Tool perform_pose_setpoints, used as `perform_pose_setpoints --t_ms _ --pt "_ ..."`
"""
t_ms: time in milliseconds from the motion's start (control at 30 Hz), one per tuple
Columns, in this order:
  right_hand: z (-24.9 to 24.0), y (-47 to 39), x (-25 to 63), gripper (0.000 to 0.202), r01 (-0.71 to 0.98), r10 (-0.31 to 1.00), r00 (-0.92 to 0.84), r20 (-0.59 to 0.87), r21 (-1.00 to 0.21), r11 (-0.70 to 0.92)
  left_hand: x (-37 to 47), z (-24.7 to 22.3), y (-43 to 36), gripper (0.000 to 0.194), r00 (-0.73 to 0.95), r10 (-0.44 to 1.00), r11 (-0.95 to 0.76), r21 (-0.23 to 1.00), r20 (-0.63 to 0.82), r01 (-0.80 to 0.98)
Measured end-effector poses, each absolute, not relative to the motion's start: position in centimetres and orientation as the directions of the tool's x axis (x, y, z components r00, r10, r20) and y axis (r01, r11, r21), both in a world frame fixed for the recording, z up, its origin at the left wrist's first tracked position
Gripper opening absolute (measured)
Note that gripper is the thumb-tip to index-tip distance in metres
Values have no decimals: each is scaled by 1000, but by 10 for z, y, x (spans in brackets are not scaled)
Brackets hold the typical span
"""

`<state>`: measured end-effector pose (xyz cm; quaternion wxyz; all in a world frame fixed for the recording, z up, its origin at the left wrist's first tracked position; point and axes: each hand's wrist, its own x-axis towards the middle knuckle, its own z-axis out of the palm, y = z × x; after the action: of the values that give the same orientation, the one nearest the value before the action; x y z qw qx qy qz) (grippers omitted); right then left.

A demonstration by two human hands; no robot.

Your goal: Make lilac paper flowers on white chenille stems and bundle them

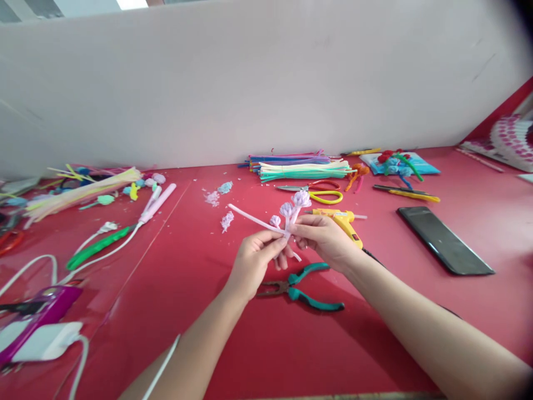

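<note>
Both hands meet over the middle of the red table around a lilac pipe-cleaner flower (pixel 300 199) with several small fluffy heads. My left hand (pixel 254 258) pinches its stems from the left, where one long pale stem sticks out toward the upper left. From the right, my right hand (pixel 322 236) closes thumb and fingers on the same stems, just under the blooms. A short stem end shows below the fingers. Pliers with teal handles (pixel 316 300) lie open on the table beneath the hands. Behind the right hand rests a yellow glue gun (pixel 343 222), partly hidden.
Scissors with red and yellow handles (pixel 327 196) lie before bundled pipe cleaners (pixel 303 169). A black phone (pixel 445 239) is at right. Fluff scraps (pixel 227 221) dot the table (pixel 175 266). More pipe cleaners (pixel 83 194), a pink styling iron (pixel 158 203) and white cables (pixel 83 355) occupy the left.
</note>
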<state>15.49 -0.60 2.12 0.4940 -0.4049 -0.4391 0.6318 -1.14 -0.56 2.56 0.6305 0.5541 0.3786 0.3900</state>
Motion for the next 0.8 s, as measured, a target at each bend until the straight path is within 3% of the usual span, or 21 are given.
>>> perform_pose_setpoints --t_ms 133,267,500,633,800 --pt "21 -4 159 21 -318 961 -275 -40 -939 -130 -13 28 -6 13 494 864 195 970 -98 -149" --pt "21 -6 156 20 -325 969 -246 36 -945 -47 -12 30 -7 12 495 861 225 960 -115 -168" --pt "20 -9 150 23 -252 982 -167 88 -967 44 -4 35 -14 11 273 958 114 988 -81 -105" --pt "19 -10 148 21 -262 987 -134 91 -964 54 -8 34 -10 14 386 903 286 936 -192 -205" --pt "17 -12 148 16 -289 980 -173 96 -956 43 -17 31 -4 14 585 730 577 776 -352 -253"
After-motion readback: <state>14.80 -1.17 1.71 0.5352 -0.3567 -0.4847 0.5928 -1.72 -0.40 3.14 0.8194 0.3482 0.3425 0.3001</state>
